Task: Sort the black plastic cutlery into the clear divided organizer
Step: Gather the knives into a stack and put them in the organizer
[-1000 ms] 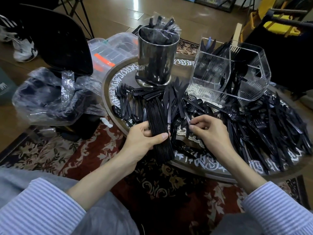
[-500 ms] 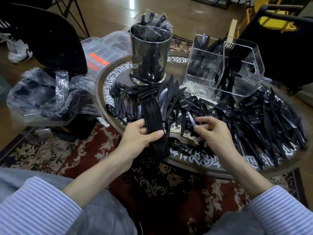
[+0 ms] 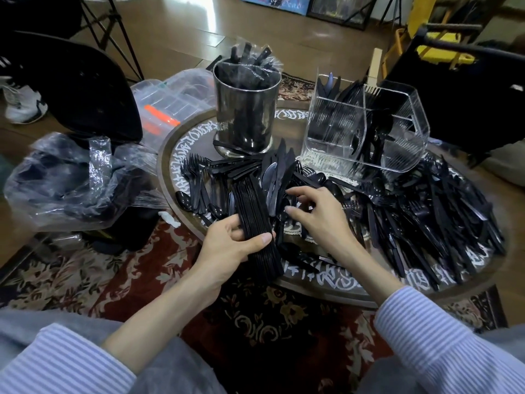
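- Head view: our left hand grips a stack of knives at the bench's near edge.
- Our right hand, fingers curled, reaches into the loose cutlery; we cannot tell whether it holds anything.
- The clear organizer holds upright cutlery in its compartments.
- The metal canister holds bagged cutlery.

- A home living room: red floral patterned rug over brown wooden plank floor.
- Low round ornate coffee table; framed pictures lean beyond.
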